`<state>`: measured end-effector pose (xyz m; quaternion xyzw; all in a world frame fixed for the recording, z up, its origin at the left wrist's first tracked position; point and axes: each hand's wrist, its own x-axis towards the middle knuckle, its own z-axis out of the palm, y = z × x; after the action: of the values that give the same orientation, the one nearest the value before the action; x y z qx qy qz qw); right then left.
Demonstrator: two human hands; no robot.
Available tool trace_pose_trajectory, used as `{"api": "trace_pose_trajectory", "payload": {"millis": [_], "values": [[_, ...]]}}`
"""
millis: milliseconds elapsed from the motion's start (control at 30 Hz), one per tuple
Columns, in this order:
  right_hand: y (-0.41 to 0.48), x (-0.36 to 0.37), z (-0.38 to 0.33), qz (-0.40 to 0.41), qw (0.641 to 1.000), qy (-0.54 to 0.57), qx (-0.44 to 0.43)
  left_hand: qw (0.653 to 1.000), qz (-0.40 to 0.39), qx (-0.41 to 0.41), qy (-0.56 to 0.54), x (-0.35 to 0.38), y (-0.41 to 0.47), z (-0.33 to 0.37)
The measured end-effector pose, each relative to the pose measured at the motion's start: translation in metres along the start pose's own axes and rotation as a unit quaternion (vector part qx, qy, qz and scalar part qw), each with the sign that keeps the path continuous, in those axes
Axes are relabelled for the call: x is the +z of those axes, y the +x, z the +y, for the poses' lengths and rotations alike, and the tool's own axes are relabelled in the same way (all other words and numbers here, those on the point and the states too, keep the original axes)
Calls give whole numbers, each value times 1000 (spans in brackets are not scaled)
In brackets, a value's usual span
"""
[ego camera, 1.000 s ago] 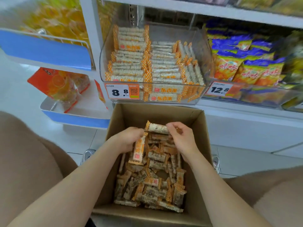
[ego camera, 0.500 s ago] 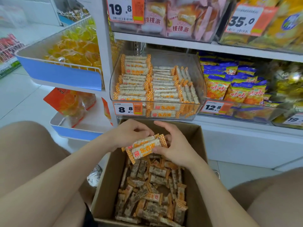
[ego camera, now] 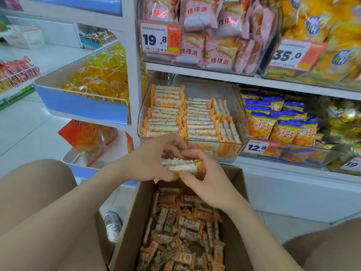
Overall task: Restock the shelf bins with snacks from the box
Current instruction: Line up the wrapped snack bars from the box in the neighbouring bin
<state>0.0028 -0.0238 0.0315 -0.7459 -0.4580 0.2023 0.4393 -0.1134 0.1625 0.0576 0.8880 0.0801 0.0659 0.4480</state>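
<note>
A small stack of orange-and-white wrapped snack bars (ego camera: 180, 165) is held between both hands, just above the far rim of the cardboard box (ego camera: 132, 216). My left hand (ego camera: 150, 159) grips the stack from the left, my right hand (ego camera: 205, 178) grips it from the right and below. The box holds several more of the same bars (ego camera: 181, 229). Right behind my hands stands the clear shelf bin (ego camera: 237, 106), stacked with neat rows of the same snack bars.
Blue-and-orange chip bags (ego camera: 277, 122) fill the neighbouring bin on the right. Pink pastry packs (ego camera: 211, 32) sit on the shelf above. A blue-fronted rack of yellow jelly cups (ego camera: 97, 79) juts out at the left. My knees flank the box.
Both hands lifted the gathered snack bars out of the box and up toward the front of the clear bin. The view tilted upward, showing the upper shelf.
</note>
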Motion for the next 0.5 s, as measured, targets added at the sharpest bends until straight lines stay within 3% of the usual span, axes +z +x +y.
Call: {"api": "trace_pose_trajectory", "payload": {"millis": [100,200,333,433,500], "values": [[16,-9,-14,55,998,3,-41,996,80,43,26,-14,9,7],[42,-16,-16,157,986,18,-50,968,207,67,125,-28,17,0],[85,-19,-8,258,965,17,-35,922,337,-40,188,-41,34,-18],[125,-19,-1,234,971,-39,-43,907,314,-135,245,-49,47,-25],[153,-16,1,201,975,-73,-55,915,266,-158,257,-53,53,-28]]}}
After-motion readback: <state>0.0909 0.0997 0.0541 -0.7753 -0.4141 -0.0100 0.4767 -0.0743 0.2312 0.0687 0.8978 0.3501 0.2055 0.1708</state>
